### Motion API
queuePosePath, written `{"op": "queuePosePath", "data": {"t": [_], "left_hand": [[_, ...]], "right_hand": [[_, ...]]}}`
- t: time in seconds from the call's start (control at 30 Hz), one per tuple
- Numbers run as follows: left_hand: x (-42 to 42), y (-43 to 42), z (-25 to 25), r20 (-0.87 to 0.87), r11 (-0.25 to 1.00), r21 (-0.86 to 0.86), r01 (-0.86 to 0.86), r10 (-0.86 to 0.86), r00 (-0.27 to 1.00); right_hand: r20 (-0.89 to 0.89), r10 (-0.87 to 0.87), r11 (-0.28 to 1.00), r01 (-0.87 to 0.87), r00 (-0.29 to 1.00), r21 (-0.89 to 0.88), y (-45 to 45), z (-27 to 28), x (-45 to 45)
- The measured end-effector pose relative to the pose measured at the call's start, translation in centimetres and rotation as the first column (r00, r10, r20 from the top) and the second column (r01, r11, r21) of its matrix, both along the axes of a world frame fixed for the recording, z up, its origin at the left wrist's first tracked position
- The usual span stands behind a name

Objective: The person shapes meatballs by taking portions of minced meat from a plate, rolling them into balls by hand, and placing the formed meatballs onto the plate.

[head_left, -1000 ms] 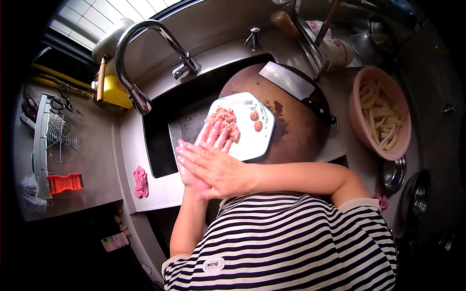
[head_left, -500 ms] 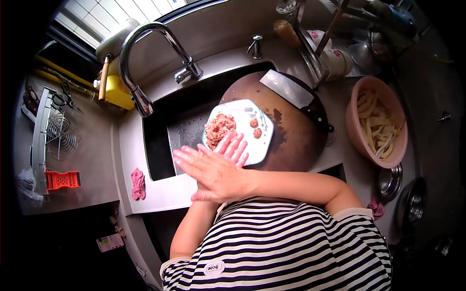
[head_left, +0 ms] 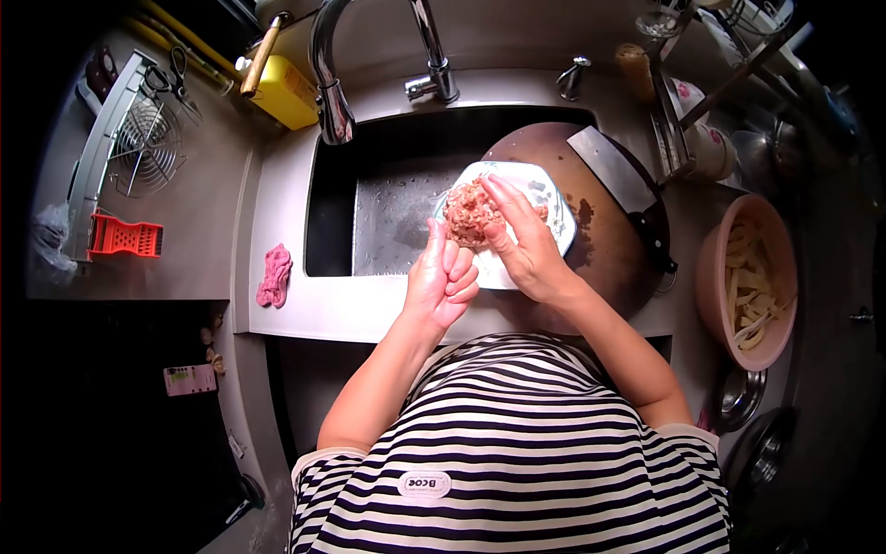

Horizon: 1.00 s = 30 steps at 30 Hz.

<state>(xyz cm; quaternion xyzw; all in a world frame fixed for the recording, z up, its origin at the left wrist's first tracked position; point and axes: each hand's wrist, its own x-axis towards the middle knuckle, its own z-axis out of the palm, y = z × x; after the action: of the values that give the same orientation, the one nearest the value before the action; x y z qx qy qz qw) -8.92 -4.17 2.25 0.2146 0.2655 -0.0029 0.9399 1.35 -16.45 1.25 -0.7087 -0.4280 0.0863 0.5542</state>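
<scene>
A white plate (head_left: 498,270) rests on a round wooden cutting board (head_left: 604,249), partly over the sink. Minced meat (head_left: 469,212) is heaped on the plate's left side. My right hand (head_left: 524,240) reaches over the plate at the heap's right edge, its fingers stretched out and the thumb apart; it appears to touch the meat. Just beyond it a small meatball (head_left: 542,212) partly shows. In front of the plate, my left hand (head_left: 443,284) is closed with fingers curled and thumb raised; whatever may be inside is hidden. A cleaver (head_left: 616,174) lies across the board's far right part.
The sink (head_left: 392,222) has a chrome faucet (head_left: 337,111) above it. A pink bowl (head_left: 711,286) of pale cut strips stands at the right. On the left are a pink cloth (head_left: 274,275), an orange grater (head_left: 125,237), scissors (head_left: 166,81) and a yellow bottle (head_left: 284,92).
My hands were pressed together, palm to palm, in front of the plate. They have separated: the right has moved to the minced meat, and the left has curled up. The view has shifted.
</scene>
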Motion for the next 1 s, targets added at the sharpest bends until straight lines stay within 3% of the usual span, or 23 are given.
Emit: {"op": "queuePosePath", "data": {"t": [0.1,0.13,0.2,0.23,0.27,0.33,0.37,0.4,0.47,0.5,0.57,0.6,0.67,0.7,0.73,0.8,0.87,0.9,0.93,1.0], "left_hand": [[-0.2,0.5,-0.7,0.147,0.997,0.057,0.044,-0.052,0.988],[-0.1,0.3,-0.7,0.129,0.985,0.17,0.02,-0.042,0.991],[0.3,-0.4,-0.2,0.094,0.921,0.389,-0.016,-0.023,0.995],[0.2,-0.7,0.2,0.194,0.84,0.542,0.014,-0.142,0.971],[0.5,-0.8,0.7,0.291,0.685,0.728,-0.027,-0.272,0.917],[0.6,-1.4,2.5,0.313,0.575,0.807,-0.133,-0.226,0.922],[0.7,-1.1,2.7,0.345,0.536,0.823,-0.185,-0.213,0.914],[1.0,-0.8,2.3,0.382,0.534,0.803,-0.262,-0.124,0.916],[1.1,0.1,1.8,0.325,0.626,0.732,-0.268,0.024,0.945],[0.9,0.3,1.5,0.265,0.698,0.666,-0.263,0.109,0.958],[0.7,0.5,-0.6,0.191,0.807,0.562,-0.179,0.084,0.978],[0.5,0.5,-1.2,0.155,0.854,0.502,-0.136,0.067,0.986],[0.5,-0.2,-2.3,0.089,0.961,0.275,-0.028,0.003,0.996],[0.7,-1.1,-1.8,0.015,0.987,0.16,-0.016,0.014,1.0],[1.0,-1.9,-0.8,-0.061,0.999,0.04,-0.016,0.018,0.998],[0.9,-2.2,0.2,-0.094,0.999,0.002,0.044,-0.043,0.995],[1.1,-1.8,-0.2,-0.1,0.998,-0.031,0.063,-0.066,0.993],[0.9,-0.6,-0.9,0.037,0.973,-0.204,0.107,-0.101,0.994],[0.7,-0.3,-1.5,-0.001,0.98,-0.171,0.098,-0.1,0.995],[0.6,0.5,-1.9,0.226,0.982,-0.086,0.17,-0.147,0.963]], "right_hand": [[-0.062,0.008,0.998,-0.004,0.998,0.07,0.2,0.1,-0.2],[-0.308,0.054,0.993,-0.017,0.95,0.12,0.2,0.4,-0.4],[-0.719,0.161,0.976,0.001,0.676,0.22,0.3,1.1,-1.2],[-0.883,0.099,0.979,0.115,0.458,0.17,0.7,0.0,-1.3],[-0.96,0.14,0.976,0.13,0.242,0.175,0.5,-0.4,-1.1],[-0.98,0.19,0.971,0.157,-0.055,0.18,0.2,1.0,-1.2],[-0.946,0.296,0.952,0.123,-0.134,0.28,0.2,-1.4,-0.6],[-0.96,0.231,0.964,0.173,-0.157,0.204,0.1,-1.3,-0.5],[-0.811,0.559,0.829,0.08,-0.171,0.554,-1.0,-3.4,0.4],[-0.826,0.553,0.833,0.072,-0.108,0.548,-1.1,-2.8,0.4],[-0.845,0.535,0.843,0.056,0.016,0.535,-1.2,-0.7,-0.1],[-0.872,0.433,0.895,0.009,0.228,0.446,-1.1,-0.3,-0.3],[-0.762,0.194,0.972,-0.015,0.618,0.235,-0.6,0.5,-1.0],[-0.706,0.209,0.963,-0.015,0.676,0.27,-0.4,1.8,-2.0],[-0.628,0.256,0.966,-0.168,0.735,0.197,-0.7,1.8,-1.9],[-0.21,0.226,0.973,-0.209,0.951,0.102,-0.7,3.0,-2.0],[-0.302,0.229,0.971,-0.195,0.925,0.14,-0.9,4.2,-1.8],[-0.347,0.231,0.97,-0.186,0.909,0.158,-1.2,4.5,-1.5],[-0.357,0.226,0.972,-0.184,0.907,0.147,-1.5,4.1,-0.8],[-0.56,0.301,0.944,-0.157,0.772,0.291,-1.6,4.4,-0.3]]}}
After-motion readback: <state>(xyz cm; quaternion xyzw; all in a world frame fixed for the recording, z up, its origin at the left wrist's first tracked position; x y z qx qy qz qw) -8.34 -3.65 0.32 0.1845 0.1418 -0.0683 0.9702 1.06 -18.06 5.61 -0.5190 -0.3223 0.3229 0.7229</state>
